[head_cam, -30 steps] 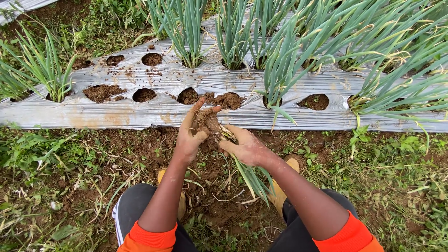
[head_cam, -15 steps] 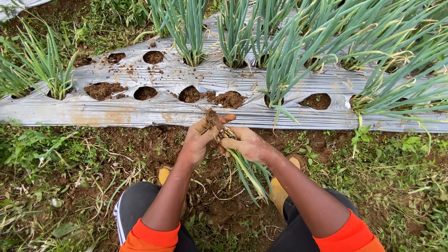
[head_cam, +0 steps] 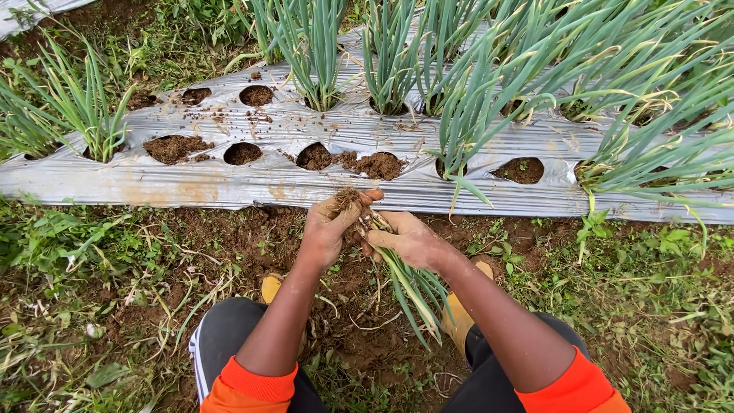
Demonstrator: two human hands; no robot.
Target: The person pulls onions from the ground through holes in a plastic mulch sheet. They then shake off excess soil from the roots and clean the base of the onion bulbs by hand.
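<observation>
— Since a moment ago, what is changing?
— Left hand (head_cam: 325, 229) is closing down over the soily root clump (head_cam: 349, 200).
— And the other?
— Right hand (head_cam: 407, 239) is clamping the spring onion bunch (head_cam: 409, 287), its long axis running from eleven o'clock down to five, roots nearer the left hand.

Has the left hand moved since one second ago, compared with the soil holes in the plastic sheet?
Yes. The left hand closed over the roots and dropped away from the soil hole.
</observation>
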